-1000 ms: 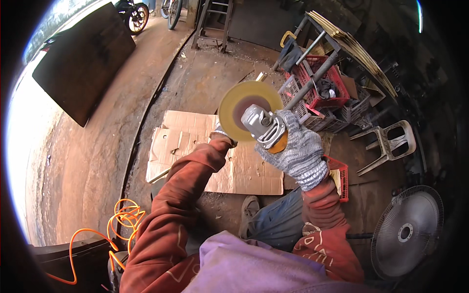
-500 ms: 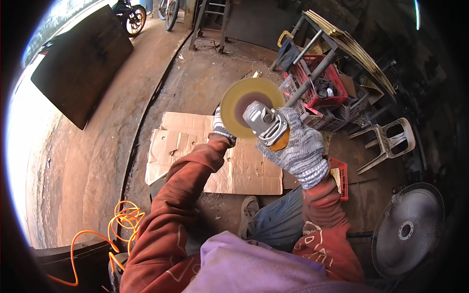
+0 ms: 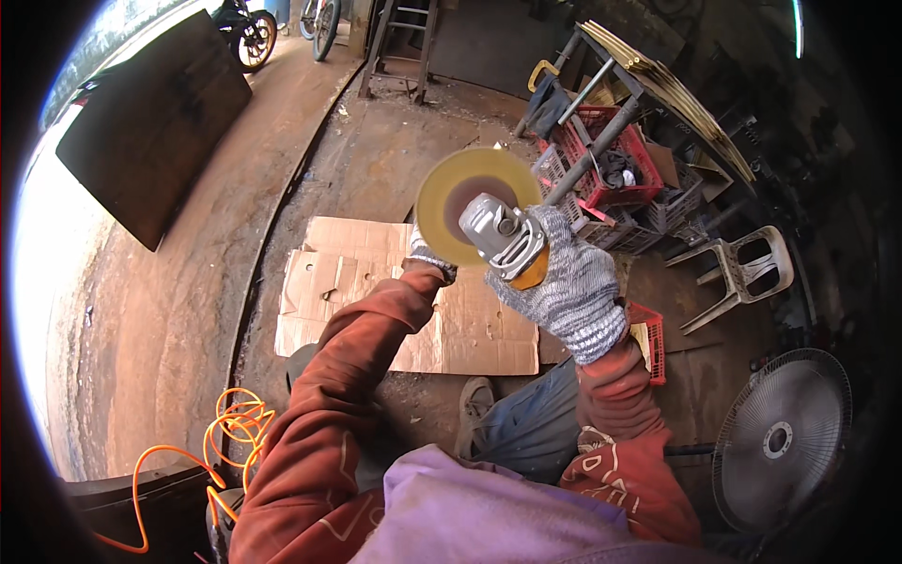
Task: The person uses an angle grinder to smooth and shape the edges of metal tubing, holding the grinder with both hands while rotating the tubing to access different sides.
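Note:
My right hand [image 3: 571, 287], in a grey-and-white knit glove, is wrapped round the body of an angle grinder [image 3: 496, 228] with a silver head and an orange-yellow section. A large yellow disc [image 3: 512, 179] with a brownish middle is fitted to the grinder and faces up toward me. My left hand [image 3: 425, 250], gloved too, reaches in behind the disc's left edge. The disc covers its fingers, so whatever they may hold is hidden. Below both hands, flattened cardboard [image 3: 479, 329] lies on the floor.
Orange coiled hose [image 3: 240, 423] lies at lower left. A round fan [image 3: 778, 440] stands at lower right, below a beige plastic chair [image 3: 738, 277]. Red crates [image 3: 634, 193] are stacked by a metal rack. A small red basket [image 3: 656, 350] sits near my right forearm. A dark panel [image 3: 155, 127] stands far left.
The whole view has shifted very slightly to the left. Both hands and the grinder keep nearly the same pose.

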`<control>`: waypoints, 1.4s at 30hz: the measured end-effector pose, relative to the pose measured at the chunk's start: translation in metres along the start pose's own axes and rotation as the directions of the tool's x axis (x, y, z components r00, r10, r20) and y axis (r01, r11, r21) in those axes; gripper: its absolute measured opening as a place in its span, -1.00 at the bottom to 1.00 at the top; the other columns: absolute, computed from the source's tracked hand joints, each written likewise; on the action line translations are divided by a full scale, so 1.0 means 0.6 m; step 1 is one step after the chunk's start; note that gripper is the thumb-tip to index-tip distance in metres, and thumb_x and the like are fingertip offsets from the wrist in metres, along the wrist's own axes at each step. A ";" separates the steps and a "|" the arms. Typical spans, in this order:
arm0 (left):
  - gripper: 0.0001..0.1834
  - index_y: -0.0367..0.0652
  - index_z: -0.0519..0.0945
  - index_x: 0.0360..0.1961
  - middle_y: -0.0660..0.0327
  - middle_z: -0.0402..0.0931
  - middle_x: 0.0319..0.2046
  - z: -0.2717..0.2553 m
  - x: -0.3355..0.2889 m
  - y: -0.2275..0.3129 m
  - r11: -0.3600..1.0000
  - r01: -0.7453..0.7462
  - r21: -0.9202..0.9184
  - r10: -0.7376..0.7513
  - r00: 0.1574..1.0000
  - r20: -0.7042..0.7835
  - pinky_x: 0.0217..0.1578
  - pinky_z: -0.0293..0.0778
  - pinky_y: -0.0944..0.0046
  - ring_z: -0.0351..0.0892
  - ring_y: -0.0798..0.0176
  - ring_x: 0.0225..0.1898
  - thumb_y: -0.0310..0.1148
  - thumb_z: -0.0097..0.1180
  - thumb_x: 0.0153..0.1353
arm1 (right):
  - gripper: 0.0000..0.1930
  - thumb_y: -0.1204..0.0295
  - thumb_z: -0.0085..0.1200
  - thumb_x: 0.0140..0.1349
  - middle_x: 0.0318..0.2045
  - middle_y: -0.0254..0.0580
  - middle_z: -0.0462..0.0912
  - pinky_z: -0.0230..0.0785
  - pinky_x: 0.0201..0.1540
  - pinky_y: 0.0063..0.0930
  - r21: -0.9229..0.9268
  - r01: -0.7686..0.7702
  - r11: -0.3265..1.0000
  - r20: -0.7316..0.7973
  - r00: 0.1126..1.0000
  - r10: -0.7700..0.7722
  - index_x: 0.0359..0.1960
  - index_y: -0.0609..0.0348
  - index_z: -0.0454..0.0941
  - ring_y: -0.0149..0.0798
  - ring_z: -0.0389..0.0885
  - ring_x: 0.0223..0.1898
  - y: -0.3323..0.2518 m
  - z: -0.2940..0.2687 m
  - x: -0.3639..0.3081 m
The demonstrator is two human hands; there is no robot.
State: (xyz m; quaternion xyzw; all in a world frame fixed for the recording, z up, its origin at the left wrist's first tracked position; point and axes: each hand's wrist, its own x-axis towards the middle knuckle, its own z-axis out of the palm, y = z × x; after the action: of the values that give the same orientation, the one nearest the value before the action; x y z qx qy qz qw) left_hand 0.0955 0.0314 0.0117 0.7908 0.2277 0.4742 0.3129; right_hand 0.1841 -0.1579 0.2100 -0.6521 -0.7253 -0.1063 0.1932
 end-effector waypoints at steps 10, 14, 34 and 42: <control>-0.75 -0.20 0.68 -0.10 0.15 0.71 -0.22 -0.031 -0.016 0.027 0.980 -0.075 0.186 0.065 0.996 0.061 -0.21 0.56 0.19 0.66 0.15 -0.21 -0.27 0.16 0.36 | -0.16 -0.02 0.46 0.00 -0.14 -0.02 0.72 0.62 -0.18 -0.07 0.001 -0.033 0.999 0.084 0.996 0.033 0.25 0.05 0.33 0.11 0.75 -0.22 0.005 0.019 -0.018; -0.75 -0.20 0.68 -0.10 0.14 0.72 -0.20 -0.054 -0.006 -0.001 0.971 -0.064 0.231 0.061 0.998 0.021 -0.19 0.56 0.18 0.66 0.14 -0.20 -0.26 0.16 0.36 | -0.15 -0.05 0.47 -0.01 -0.11 -0.03 0.72 0.62 -0.17 -0.05 0.044 -0.046 0.998 -0.007 0.999 0.046 0.25 0.00 0.33 0.13 0.75 -0.19 0.018 0.003 -0.013; -0.58 -0.33 0.71 -0.38 0.24 0.51 -0.65 -0.092 0.006 0.014 0.701 0.472 -0.535 -0.583 0.811 -0.049 -0.47 0.42 0.28 0.35 0.49 -0.52 -0.10 0.26 0.37 | -0.07 -0.14 0.49 -0.09 -0.11 -0.02 0.71 0.61 -0.09 -0.06 0.056 -0.013 0.998 0.234 0.972 0.000 0.26 0.00 0.33 0.13 0.75 -0.16 0.031 -0.029 -0.011; -0.80 -0.22 0.71 -0.32 -0.05 0.66 -0.46 -0.039 -0.013 -0.058 0.995 -0.086 -0.059 0.081 0.993 -0.083 -0.40 0.52 0.15 0.69 0.12 -0.43 -0.29 0.25 0.23 | -0.08 -0.17 0.49 -0.11 -0.04 0.03 0.66 0.59 -0.06 -0.02 0.028 0.101 0.994 0.234 0.967 -0.105 0.22 0.04 0.37 0.16 0.72 -0.12 0.026 -0.040 0.012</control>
State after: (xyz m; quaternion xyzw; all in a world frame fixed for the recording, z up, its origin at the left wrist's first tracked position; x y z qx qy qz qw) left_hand 0.0688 0.0575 -0.0095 0.7697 0.1918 0.5254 0.3079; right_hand 0.2026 -0.1592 0.2332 -0.6201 -0.7768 -0.0325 0.1054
